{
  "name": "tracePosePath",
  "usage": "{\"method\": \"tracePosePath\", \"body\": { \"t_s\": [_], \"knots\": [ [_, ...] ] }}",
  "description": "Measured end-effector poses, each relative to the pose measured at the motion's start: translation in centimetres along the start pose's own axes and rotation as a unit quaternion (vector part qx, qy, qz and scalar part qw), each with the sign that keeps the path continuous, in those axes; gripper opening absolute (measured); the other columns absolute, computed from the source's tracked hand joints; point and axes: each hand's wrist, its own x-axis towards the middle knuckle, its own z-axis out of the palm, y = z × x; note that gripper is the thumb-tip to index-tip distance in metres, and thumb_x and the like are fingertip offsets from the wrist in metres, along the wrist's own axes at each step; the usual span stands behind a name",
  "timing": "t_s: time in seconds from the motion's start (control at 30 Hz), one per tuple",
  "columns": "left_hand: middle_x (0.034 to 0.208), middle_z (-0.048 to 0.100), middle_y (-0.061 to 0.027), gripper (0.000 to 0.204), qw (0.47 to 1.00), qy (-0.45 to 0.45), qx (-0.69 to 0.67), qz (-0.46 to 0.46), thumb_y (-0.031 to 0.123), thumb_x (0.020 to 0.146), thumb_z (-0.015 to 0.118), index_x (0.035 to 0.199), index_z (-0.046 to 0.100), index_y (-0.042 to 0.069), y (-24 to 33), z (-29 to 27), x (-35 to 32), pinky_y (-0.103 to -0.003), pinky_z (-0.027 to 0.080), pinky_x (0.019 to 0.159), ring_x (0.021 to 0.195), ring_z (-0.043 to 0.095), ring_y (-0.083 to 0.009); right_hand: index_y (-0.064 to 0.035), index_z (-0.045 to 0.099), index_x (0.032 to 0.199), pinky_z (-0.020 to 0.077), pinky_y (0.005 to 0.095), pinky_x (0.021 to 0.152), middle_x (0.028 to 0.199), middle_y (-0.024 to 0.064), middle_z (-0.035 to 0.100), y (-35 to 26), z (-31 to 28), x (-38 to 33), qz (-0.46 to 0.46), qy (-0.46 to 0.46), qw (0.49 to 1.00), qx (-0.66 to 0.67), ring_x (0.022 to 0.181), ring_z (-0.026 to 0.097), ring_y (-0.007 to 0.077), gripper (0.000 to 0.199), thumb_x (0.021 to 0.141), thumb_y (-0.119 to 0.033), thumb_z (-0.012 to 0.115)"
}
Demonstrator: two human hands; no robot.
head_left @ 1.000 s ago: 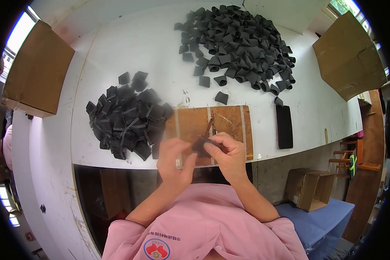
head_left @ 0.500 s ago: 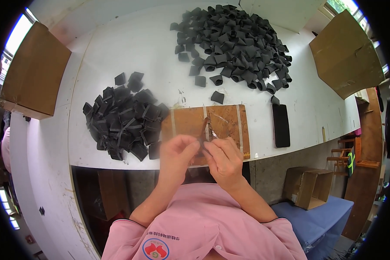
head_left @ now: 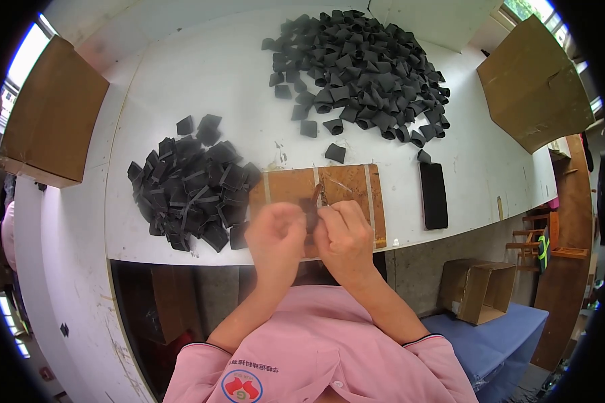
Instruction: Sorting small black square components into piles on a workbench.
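left hand + right hand — pinching dark piece | over brown board

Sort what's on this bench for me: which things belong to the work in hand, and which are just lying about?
In the work:
left hand and right hand, pinching a small dark piece
brown board under the hands
near heap of flat black pieces
far heap of black pieces

Lying about:
black phone
cardboard boxes

From my feed: board at table edge, centre; piece pile at 9, bigger pile at 12, prob. phone at 3.
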Motion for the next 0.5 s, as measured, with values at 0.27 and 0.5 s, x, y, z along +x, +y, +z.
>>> {"method": "tracePosePath", "body": {
  "t_s": [0.27, 0.5],
  "knots": [
    [0.071, 0.054, -0.0020, 0.021, 0.988, -0.132, -0.051, -0.058, -0.009, 0.073, 0.051, 0.092, 0.050, -0.001, -0.3, -1.3, 0.2, -0.015, 0.026, 0.037, 0.042, 0.035, -0.0004, -0.0013, 0.061, 0.082, 0.0362, 0.0207, 0.049, 0.074, 0.0011, 0.057, 2.1, -1.7, -0.6, 0.448, -0.127, 0.638, 0.613, 0.058, 0.046, 0.0045, 0.008, 0.075, -0.004, 0.061],
    [0.076, 0.057, -0.0075, 0.020, 0.998, -0.021, 0.023, 0.047, -0.009, 0.074, 0.049, 0.092, 0.051, -0.001, 0.0, -0.7, -0.2, -0.017, 0.028, 0.035, 0.041, 0.039, -0.0013, -0.0062, 0.052, 0.072, 0.0274, 0.0175, 0.047, 0.063, -0.0056, 0.041, 0.9, -2.5, 0.7, 0.448, -0.196, 0.566, 0.663, 0.054, 0.034, 0.0016, 0.020, 0.086, -0.021, 0.053]
  ]
}}
